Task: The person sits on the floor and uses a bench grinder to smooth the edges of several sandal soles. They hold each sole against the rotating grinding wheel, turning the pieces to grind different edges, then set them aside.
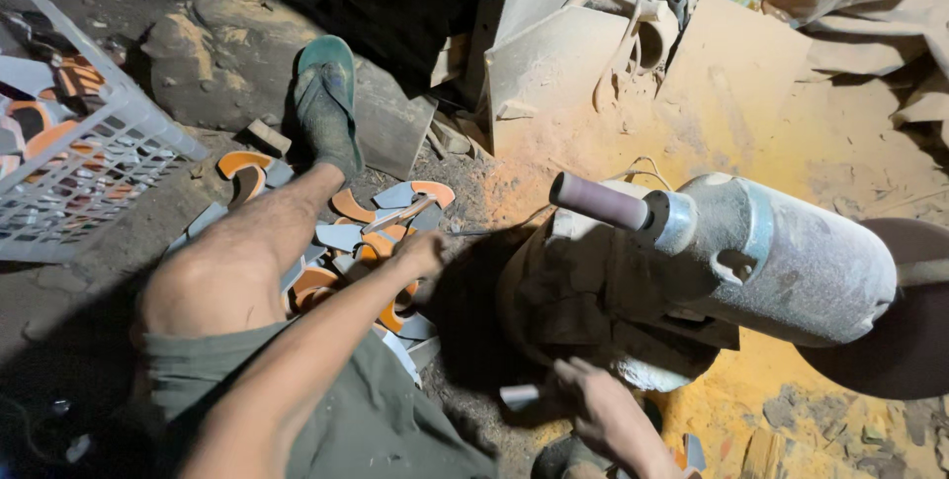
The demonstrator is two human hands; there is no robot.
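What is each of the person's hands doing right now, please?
Left hand: reaching into the pile of orange and white pieces; grip cannot be told.
Right hand: closed on a small white piece below the grinder.

left hand [423, 254] reaching down into pile of orange-and-grey curved pieces [368, 242] on the ground | right hand [593, 410] gripping small pale piece [520, 397] below dusty grinder motor [761, 257] | white crate [84, 158] sitting at left
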